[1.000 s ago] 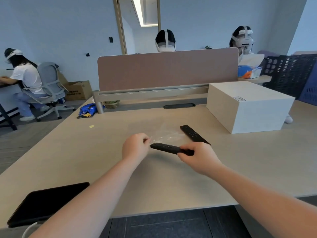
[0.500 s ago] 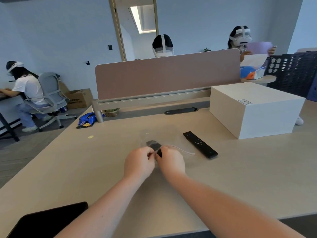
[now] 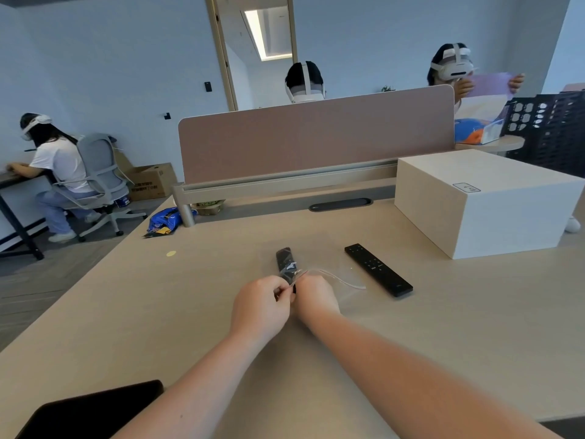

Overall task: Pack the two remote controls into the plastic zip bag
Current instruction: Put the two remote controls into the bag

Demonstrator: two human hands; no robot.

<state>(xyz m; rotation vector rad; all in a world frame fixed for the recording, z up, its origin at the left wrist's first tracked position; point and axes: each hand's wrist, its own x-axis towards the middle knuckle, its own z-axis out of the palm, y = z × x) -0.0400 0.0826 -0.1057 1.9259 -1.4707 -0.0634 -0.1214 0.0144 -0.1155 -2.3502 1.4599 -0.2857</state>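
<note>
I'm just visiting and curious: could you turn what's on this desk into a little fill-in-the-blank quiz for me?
1. The number of remotes already going into the zip bag is ____.
2. The second remote lies flat on the ____.
3. Both the left hand and right hand pinch the bag's ____.
4. The big box beyond the second remote is coloured ____.

Missing words: one; desk; opening; white

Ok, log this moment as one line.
first remote: going into bag | both hands: at bag mouth | second remote: on desk
</note>
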